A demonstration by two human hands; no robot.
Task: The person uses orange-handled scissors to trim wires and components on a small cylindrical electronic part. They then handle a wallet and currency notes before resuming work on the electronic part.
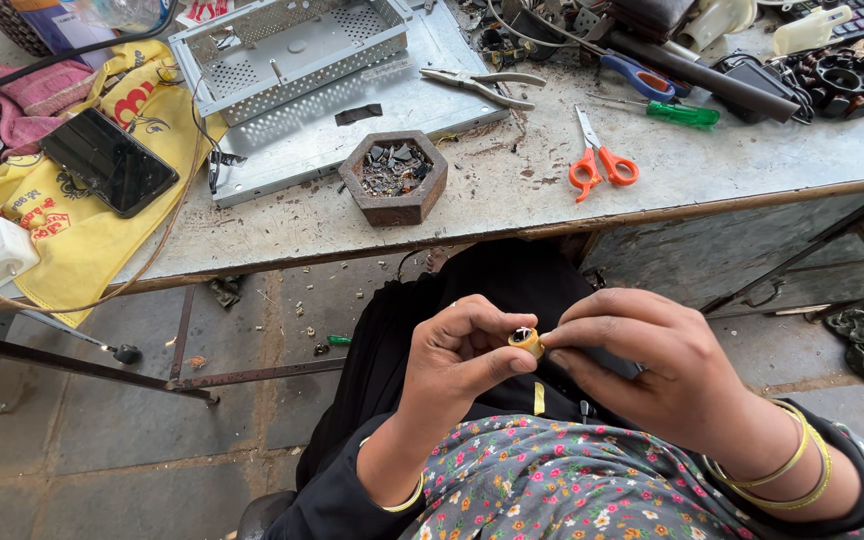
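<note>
Head view: both hands [562,360] pinch a small yellow ring-shaped part [526,342], perhaps a capacitor, over the lap, below the surface's [512,215] front edge; a slipping fingertip could drop it to the floor.

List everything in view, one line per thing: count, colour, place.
small ring-shaped part: one, yellow, pinched between both hands
hexagonal dish: one, brown, bench middle, holds dark scraps
scissors: one, orange handles, bench right
screwdriver: one, green handle, beyond the scissors
pliers: one, pale grips, on metal sheet
perforated metal tray: one, grey, bench back
phone: one, black, on yellow cloth
left hand: one, holding the part
right hand: one, bangled wrist, holding the part
</note>
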